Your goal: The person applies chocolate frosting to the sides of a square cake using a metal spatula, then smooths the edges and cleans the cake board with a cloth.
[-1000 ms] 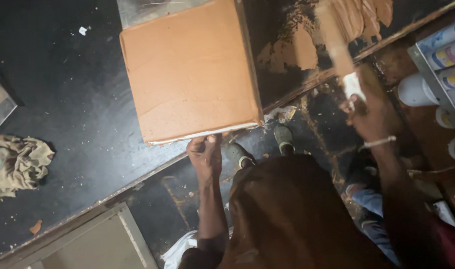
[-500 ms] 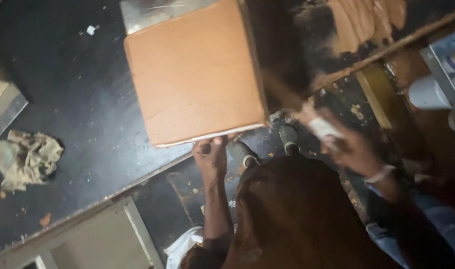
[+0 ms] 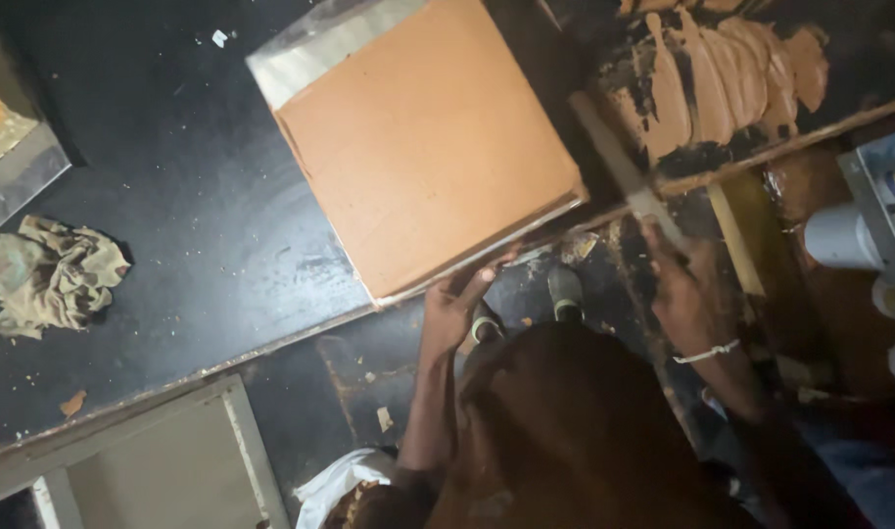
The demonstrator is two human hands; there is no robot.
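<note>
Two hands work at the near edge of a black table. Far left, at nine o'clock in the view, a crumpled camouflage rag lies on the tabletop, well apart from everything else. At seven o'clock, below the table edge, sits a pale framed panel. Near the centre, a square slab coated in smooth orange-brown paste rests on the table, with a strip of shiny metal sheet showing along its eleven o'clock side. The left hand is at the slab's six o'clock corner, fingers curled up against its lower edge and touching it; how firmly they grip cannot be told. Toward two o'clock from there, the right hand, a white band at its wrist, is closed around the handle of a long flat blade, which slants up to the slab's right edge. At one o'clock, smears of orange paste cover the tabletop. Far right, pale cans stand by a shelf.
</note>
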